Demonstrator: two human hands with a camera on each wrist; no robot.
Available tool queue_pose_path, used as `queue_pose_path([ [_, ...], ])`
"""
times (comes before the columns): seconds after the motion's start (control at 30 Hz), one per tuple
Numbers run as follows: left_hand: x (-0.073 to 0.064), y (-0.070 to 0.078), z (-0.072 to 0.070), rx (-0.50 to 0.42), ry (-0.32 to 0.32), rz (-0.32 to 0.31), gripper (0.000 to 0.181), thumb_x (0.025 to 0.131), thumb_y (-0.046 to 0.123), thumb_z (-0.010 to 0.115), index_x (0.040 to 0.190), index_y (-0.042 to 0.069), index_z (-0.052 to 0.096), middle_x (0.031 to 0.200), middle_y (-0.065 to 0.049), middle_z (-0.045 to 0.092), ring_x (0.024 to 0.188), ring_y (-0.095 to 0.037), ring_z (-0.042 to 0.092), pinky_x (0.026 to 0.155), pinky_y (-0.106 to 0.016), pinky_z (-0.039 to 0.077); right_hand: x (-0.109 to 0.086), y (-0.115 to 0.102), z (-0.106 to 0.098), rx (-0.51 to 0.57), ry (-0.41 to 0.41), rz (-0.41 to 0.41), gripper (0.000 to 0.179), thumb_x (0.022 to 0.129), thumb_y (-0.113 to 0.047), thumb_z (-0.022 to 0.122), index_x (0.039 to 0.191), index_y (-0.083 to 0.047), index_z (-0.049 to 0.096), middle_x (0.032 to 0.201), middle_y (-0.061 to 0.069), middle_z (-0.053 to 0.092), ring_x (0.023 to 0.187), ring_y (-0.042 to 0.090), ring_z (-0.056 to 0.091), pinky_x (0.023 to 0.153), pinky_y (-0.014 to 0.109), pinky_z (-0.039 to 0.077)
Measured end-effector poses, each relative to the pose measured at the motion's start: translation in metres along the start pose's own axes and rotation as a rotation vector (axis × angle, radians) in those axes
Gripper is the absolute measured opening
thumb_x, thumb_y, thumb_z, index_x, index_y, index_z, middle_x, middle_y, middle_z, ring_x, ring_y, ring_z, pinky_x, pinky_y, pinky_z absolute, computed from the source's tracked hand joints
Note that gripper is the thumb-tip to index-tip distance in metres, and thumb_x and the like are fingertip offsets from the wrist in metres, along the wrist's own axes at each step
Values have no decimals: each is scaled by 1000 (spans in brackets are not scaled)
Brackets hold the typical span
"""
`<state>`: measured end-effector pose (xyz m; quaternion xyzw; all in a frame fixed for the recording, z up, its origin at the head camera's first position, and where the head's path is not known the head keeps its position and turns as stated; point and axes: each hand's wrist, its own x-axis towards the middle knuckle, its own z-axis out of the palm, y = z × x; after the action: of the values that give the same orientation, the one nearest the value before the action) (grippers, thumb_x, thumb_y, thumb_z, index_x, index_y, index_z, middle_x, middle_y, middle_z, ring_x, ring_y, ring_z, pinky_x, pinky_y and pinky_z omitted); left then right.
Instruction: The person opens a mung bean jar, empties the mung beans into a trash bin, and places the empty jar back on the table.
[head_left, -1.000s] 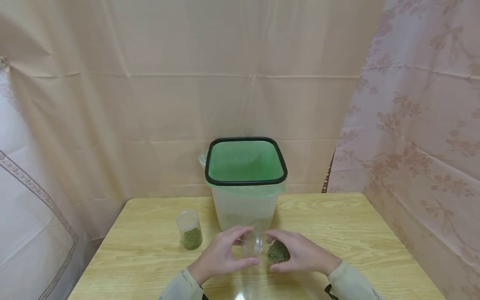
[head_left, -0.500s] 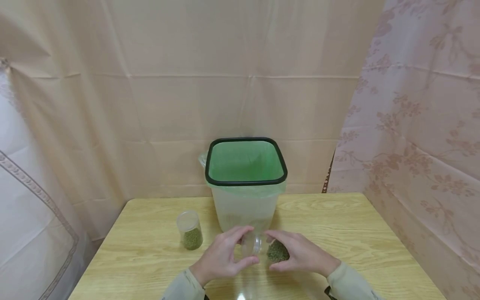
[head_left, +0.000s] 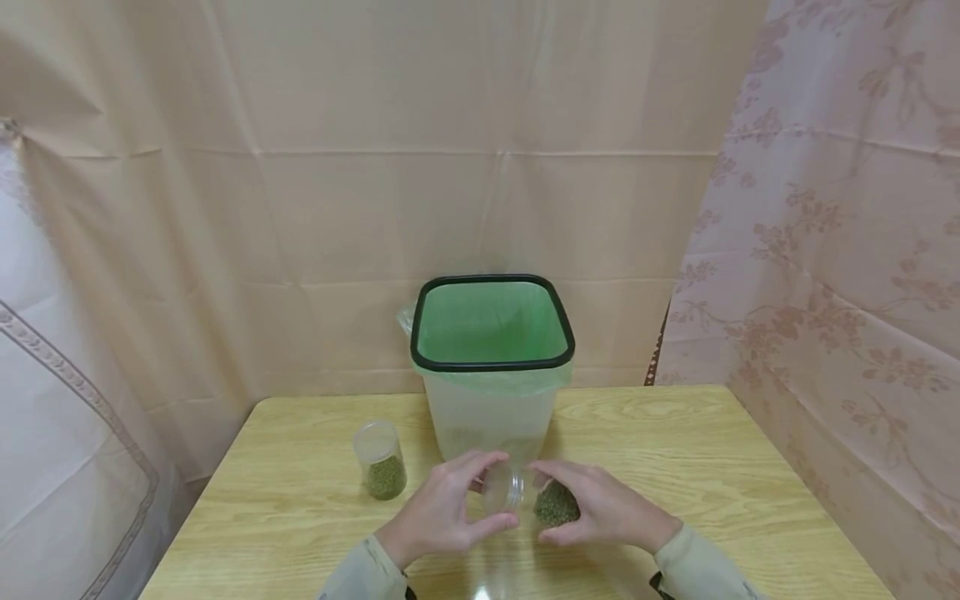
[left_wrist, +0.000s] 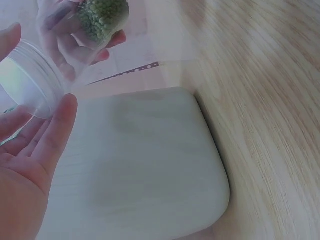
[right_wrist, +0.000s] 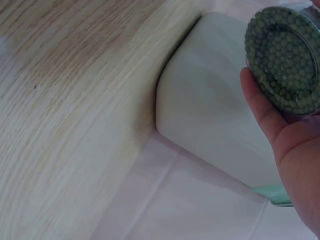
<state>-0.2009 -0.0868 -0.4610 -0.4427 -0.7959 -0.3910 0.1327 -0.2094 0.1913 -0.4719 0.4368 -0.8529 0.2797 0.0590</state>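
A clear jar [head_left: 556, 504] of small green mung beans is held tilted sideways between both hands, over the front middle of the table. My left hand [head_left: 447, 510] grips its ridged, clear round end, thumb and fingertips spread around the rim, as the left wrist view also shows. Around the bean-filled base curls my right hand [head_left: 611, 510]. The right wrist view shows the jar's round bottom [right_wrist: 285, 60] with beans pressed against it. A second clear jar [head_left: 380, 462], partly filled with similar beans, stands upright to the left of the hands.
Behind the hands stands a whitish bin [head_left: 487, 412] with a black rim and a green liner [head_left: 491, 321]. The wooden table [head_left: 675, 450] ends at the back against a beige cloth [head_left: 337, 208]. Flowered cloth [head_left: 847, 292] hangs at the right.
Both hands keep their grip on the jar and stay almost in place. The standing jar and bin have not moved.
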Motion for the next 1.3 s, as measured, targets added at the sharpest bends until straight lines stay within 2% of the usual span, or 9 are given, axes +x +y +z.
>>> queue_pose_path([
  [0.2, 3, 3, 0, -69, 33, -52, 68, 92, 36, 77, 142, -2, 51, 132, -16, 62, 103, -17, 68, 79, -20, 56, 2, -2, -4, 17, 20, 12, 79, 84, -47, 81, 141, -1, 52, 117, 5, 68, 102, 10, 64, 83, 29, 57],
  [0.37, 6, 6, 3, -109, 74, -181, 67, 90, 44, 77, 136, -2, 59, 122, -12, 69, 93, -13, 70, 74, -20, 57, 4, -2, -5, 14, 26, 22, 78, 84, -47, 81, 140, 0, 53, 115, 3, 68, 97, 6, 63, 78, 24, 56],
  [0.5, 6, 7, 3, -158, 72, -226, 62, 88, 42, 79, 131, 0, 62, 112, -8, 71, 89, -12, 70, 72, -21, 57, 5, -4, -7, 26, 4, 29, 79, 83, -47, 81, 140, -1, 53, 112, -1, 67, 93, 3, 62, 75, 21, 54],
  [0.7, 2, 5, 2, -169, 42, -207, 58, 91, 38, 77, 131, 0, 60, 112, -10, 69, 92, -15, 69, 74, -21, 57, 8, -7, -9, 64, -41, 34, 76, 84, -44, 81, 141, -3, 53, 111, -5, 66, 89, 1, 61, 73, 19, 54],
  [0.97, 0, 4, 3, -169, 39, -192, 58, 92, 37, 77, 133, 0, 58, 114, -5, 67, 94, -13, 68, 75, -20, 57, 9, -7, -10, 88, -61, 30, 74, 84, -42, 82, 141, -4, 54, 110, -5, 66, 87, 1, 61, 70, 17, 53],
  [1.17, -3, 3, 4, -149, 48, -141, 56, 92, 35, 76, 132, -1, 59, 117, -5, 66, 95, -13, 67, 74, -19, 56, 10, -7, -12, 116, -82, 25, 74, 83, -41, 83, 141, -6, 53, 107, -1, 68, 83, 0, 61, 65, 16, 53],
  [1.3, -4, 3, 5, -149, 59, -103, 53, 93, 33, 76, 131, 0, 59, 114, -3, 66, 94, -12, 67, 73, -18, 56, 11, -7, -13, 133, -101, 29, 73, 83, -40, 83, 141, -6, 54, 104, -5, 66, 80, -1, 61, 63, 16, 53],
])
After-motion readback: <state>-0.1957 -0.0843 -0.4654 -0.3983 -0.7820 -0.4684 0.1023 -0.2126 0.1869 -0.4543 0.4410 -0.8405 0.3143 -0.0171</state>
